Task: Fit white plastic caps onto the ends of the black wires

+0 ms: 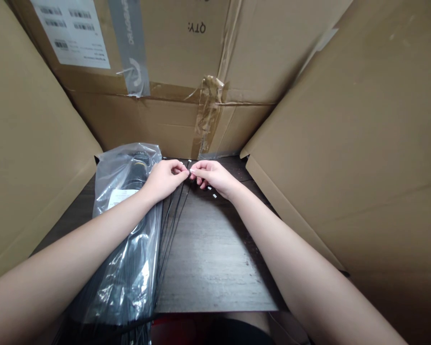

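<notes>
My left hand [168,178] is closed in a pinch on the end of a thin black wire, its fingertips almost touching those of my right hand [213,176]. My right hand pinches a tiny whitish piece at that wire end; the fingers partly cover it. Several thin black wires [173,225] run from below the hands toward the table's front edge. Beside them, under my left forearm, lies a clear plastic bag [149,254] holding a bundle of black wires and a black roll-like part [138,172]. Small white pieces [214,196] show near my right hand.
A dark wood-grain table [215,268] lies beneath. Cardboard walls enclose it: a left panel [28,134], a right panel [362,143] and a taped box [172,57] with a barcode label [73,33] behind. A white label [120,196] is on the bag.
</notes>
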Tool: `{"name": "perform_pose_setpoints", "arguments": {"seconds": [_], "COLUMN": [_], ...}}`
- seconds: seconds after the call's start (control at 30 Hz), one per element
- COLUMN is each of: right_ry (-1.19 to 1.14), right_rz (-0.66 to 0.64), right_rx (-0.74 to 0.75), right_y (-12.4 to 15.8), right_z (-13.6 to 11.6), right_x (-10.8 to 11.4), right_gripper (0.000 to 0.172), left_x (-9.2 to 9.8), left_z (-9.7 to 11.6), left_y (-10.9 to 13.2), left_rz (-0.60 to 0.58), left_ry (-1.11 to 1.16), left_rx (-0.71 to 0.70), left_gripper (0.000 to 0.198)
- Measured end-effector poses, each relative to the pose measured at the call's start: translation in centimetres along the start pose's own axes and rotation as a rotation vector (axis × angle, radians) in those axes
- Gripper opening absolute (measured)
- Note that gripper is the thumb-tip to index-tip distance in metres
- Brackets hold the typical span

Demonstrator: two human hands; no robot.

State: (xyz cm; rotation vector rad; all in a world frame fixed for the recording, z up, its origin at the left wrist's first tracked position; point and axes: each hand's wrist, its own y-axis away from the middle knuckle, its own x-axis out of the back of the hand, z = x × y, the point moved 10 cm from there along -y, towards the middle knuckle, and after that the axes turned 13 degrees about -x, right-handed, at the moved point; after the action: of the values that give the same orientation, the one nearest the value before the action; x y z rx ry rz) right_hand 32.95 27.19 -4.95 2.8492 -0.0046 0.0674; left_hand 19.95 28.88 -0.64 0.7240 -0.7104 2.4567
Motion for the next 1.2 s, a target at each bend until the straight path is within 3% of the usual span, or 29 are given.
{"name": "perform_pose_setpoints", "arguments": {"seconds": [0.8, 1.2], "right_ry": [0.024, -0.009], "right_rz": [-0.029, -0.006], "right_rx": [-0.002, -0.028], "right_y": [0.21, 0.22], "right_z": [-0.16, -0.12], "right_x": [-0.37, -0.22], "right_gripper": [0.017, 0.017], "left_x": [-0.01, 0.14], "left_z": [-0.1, 0.56], "left_y": [-0.04, -0.11], "left_rz": [0.017, 0.024], "left_ry": [0.021, 0.009], "left_rx": [0.005, -0.072], "left_gripper": [0.018, 0.016]}}
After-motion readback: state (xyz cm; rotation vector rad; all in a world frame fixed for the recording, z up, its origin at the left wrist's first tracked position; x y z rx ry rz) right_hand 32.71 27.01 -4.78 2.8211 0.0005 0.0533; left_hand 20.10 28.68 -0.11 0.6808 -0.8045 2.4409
